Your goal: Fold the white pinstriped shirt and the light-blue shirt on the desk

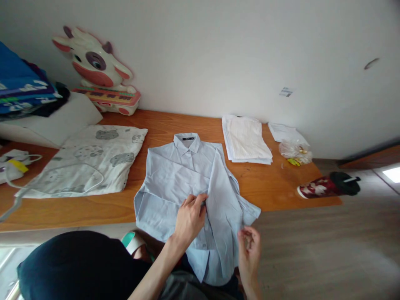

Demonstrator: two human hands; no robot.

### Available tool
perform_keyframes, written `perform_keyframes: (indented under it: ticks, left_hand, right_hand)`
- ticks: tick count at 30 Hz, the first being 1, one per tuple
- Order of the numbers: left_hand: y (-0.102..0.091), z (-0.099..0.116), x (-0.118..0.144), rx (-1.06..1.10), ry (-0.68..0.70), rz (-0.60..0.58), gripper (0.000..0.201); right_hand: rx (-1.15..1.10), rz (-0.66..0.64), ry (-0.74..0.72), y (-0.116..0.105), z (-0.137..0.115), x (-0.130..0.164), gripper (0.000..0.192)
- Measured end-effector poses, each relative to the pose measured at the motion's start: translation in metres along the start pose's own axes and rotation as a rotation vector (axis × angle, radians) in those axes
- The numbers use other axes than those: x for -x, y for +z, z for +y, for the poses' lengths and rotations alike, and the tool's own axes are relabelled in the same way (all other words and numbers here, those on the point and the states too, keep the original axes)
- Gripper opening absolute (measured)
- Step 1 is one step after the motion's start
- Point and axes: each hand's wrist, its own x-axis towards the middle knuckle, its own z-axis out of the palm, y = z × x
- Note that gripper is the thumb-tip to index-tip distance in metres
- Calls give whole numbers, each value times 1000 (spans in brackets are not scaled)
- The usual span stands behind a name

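One pale-blue shirt [190, 175], dark collar label [188, 138] unreadable. Left hand [189, 214] pinching shirt front; right hand [250, 246] curled beside shirt edge, cannot tell grip. Wall sticker [286, 91] illegible.

Just one head cam here, perched above the bare left hand [189, 218] and bare right hand [250, 252], facing forward and steeply down. Pretty near too, with the forearms [156, 266] coming in at the bottom edge. Beyond the fingers [198, 200] it takes in the orange-brown wooden table [265, 187] and plain white wall [200, 54]; right of them, the grey-brown floor [312, 250], though that far corner's kinda soft, so can't swear to detail.
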Motion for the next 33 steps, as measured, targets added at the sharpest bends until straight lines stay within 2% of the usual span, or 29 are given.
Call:
perform_keyframes:
  ticks: [2,4,7,9,10,12,15,17,19,21,25,27,30,33]
  left_hand:
    - [-2,5,-6,-7,33,-20,49]
    - [-5,13,-13,6,82,-32,45]
    - [-4,24,-22,90,150,-21,31]
    - [0,28,-26,227,172,-40,29]
    - [3,29,-27,311,164,-56,31]
    - [7,26,-28,486,125,-82,38]
    - [12,19,-28,694,79,-89,43]
    - [12,14,-27,732,85,-87,43]
    - [11,12,-25,629,81,-62,44]
    - [9,14,-22,442,95,-39,45]
    - [11,27,-13,103,321,-151,45]
    - [16,32,-9,-11,402,-198,47]
    - [27,34,-7,-88,397,-174,40]
    - [32,32,-9,-16,370,-130,17]
  right_hand:
    - [19,9,-52,3,2,17,25]
    - [27,-107,-143,10,-12,19,28]
    - [-9,-339,-197,31,-47,0,60]
    - [-20,-416,-194,48,-67,-22,79]
    - [-15,-440,-202,55,-75,-34,82]
    - [11,-489,-223,66,-84,-54,74]
    - [33,-555,-241,70,-87,-75,42]
    - [9,-579,-210,69,-84,-82,27]
    - [-62,-567,-128,66,-79,-87,22]
    - [-197,-500,-2,63,-73,-91,23]
    - [-507,-285,212,56,-65,-102,24]
    - [-604,-233,274,52,-64,-107,24]
    - [-681,-199,326,47,-68,-114,26]
    - [-700,-167,332,44,-71,-119,26]
